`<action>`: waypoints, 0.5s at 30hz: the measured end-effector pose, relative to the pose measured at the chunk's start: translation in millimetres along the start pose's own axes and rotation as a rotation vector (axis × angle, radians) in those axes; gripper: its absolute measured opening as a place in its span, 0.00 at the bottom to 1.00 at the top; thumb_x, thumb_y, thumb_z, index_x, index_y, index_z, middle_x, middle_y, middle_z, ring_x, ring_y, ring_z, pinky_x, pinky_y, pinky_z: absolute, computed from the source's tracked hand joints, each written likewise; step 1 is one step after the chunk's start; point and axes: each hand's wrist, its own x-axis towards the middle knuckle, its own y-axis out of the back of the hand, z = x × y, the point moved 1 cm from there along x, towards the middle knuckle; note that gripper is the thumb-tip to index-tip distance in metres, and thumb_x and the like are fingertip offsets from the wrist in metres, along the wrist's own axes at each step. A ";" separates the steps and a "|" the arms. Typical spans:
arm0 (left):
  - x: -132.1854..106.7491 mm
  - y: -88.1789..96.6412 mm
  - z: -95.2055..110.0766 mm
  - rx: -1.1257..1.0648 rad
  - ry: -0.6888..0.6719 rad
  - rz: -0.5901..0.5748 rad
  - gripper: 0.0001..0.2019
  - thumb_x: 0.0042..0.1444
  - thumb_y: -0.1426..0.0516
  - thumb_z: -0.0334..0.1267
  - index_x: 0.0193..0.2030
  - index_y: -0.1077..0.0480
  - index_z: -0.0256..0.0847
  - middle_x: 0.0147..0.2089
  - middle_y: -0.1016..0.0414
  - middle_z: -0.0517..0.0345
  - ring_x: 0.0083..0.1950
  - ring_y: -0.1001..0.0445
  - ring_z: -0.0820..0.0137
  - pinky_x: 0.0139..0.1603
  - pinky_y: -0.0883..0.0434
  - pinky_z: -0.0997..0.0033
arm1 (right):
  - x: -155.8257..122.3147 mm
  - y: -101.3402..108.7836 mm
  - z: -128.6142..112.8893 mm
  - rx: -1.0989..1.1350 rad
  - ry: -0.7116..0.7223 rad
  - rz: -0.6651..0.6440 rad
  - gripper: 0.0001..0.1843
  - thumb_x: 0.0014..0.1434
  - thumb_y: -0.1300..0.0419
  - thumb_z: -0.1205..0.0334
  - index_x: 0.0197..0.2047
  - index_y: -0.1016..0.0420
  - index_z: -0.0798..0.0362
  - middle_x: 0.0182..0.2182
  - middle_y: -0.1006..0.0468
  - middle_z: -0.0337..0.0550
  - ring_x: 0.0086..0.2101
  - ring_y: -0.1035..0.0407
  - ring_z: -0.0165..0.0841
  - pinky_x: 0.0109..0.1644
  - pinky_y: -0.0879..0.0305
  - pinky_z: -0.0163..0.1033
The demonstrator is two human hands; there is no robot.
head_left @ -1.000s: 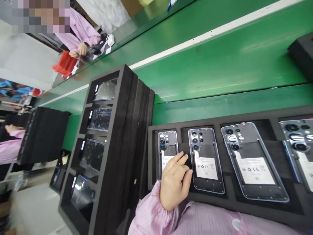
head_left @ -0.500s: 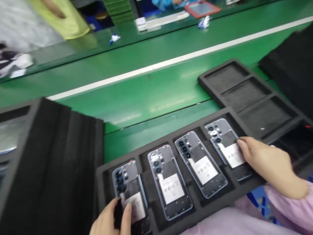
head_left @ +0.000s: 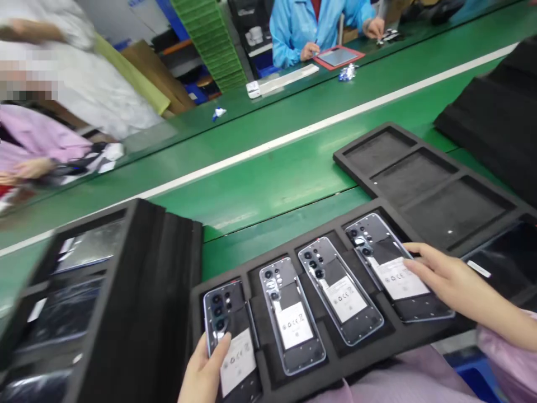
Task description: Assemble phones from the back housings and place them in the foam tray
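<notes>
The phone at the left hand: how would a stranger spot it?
At the near side of the green table is a black four-slot tray. The phone lies leftmost in it; only this one has the left hand on it.

Setting: electronics factory, assembly line. Evidence: long green worktop crossing the frame; back-up phones in a black foam tray, lower centre; stacked trays, left; co-worker in blue work coat, top centre; green crates, upper left of centre.
</notes>
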 end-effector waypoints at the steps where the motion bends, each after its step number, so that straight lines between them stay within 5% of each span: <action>1: -8.3 0.6 0.8 -0.129 0.007 -0.010 0.28 0.32 0.33 0.52 0.40 0.30 0.41 0.27 0.24 0.61 0.28 0.26 0.61 0.27 0.30 0.68 | -0.9 1.4 -3.5 0.125 -0.037 0.000 0.21 0.42 0.50 0.42 0.34 0.34 0.48 0.24 0.23 0.42 0.25 0.27 0.42 0.28 0.33 0.42; 4: -21.1 -4.4 1.9 -0.361 -0.007 0.057 0.33 0.24 0.31 0.49 0.40 0.32 0.40 0.29 0.24 0.60 0.30 0.26 0.61 0.28 0.29 0.68 | -5.6 -4.4 -16.6 0.403 -0.098 -0.009 0.21 0.40 0.44 0.42 0.33 0.35 0.48 0.25 0.23 0.43 0.25 0.28 0.42 0.25 0.32 0.41; 6: -21.3 -19.8 2.6 -0.395 -0.104 -0.002 0.31 0.28 0.33 0.51 0.40 0.32 0.38 0.32 0.24 0.58 0.34 0.25 0.61 0.33 0.29 0.66 | -9.5 -17.9 -27.1 0.428 -0.035 -0.145 0.22 0.40 0.44 0.42 0.34 0.34 0.49 0.24 0.23 0.43 0.25 0.28 0.42 0.25 0.32 0.41; 9: -16.2 -52.6 4.5 -0.159 -0.345 -0.182 0.19 0.42 0.41 0.49 0.37 0.32 0.37 0.34 0.24 0.55 0.39 0.26 0.61 0.41 0.31 0.63 | -12.6 -41.1 -39.0 0.202 0.135 -0.309 0.19 0.44 0.50 0.45 0.33 0.35 0.50 0.22 0.24 0.41 0.27 0.28 0.41 0.30 0.32 0.41; 12: -10.3 -70.9 8.4 0.030 -0.450 -0.157 0.09 0.42 0.41 0.40 0.30 0.32 0.39 0.30 0.26 0.57 0.36 0.29 0.63 0.41 0.34 0.65 | -9.7 -53.1 -42.8 -0.147 0.273 -0.256 0.15 0.49 0.53 0.48 0.30 0.35 0.49 0.23 0.24 0.41 0.28 0.28 0.43 0.34 0.34 0.44; 15: -7.0 -71.5 14.0 0.039 -0.463 -0.184 0.04 0.41 0.40 0.34 0.24 0.31 0.38 0.24 0.29 0.59 0.31 0.31 0.66 0.36 0.37 0.68 | -4.3 -57.3 -44.7 -0.327 0.290 -0.211 0.14 0.51 0.50 0.50 0.31 0.31 0.50 0.34 0.22 0.48 0.37 0.27 0.49 0.41 0.35 0.49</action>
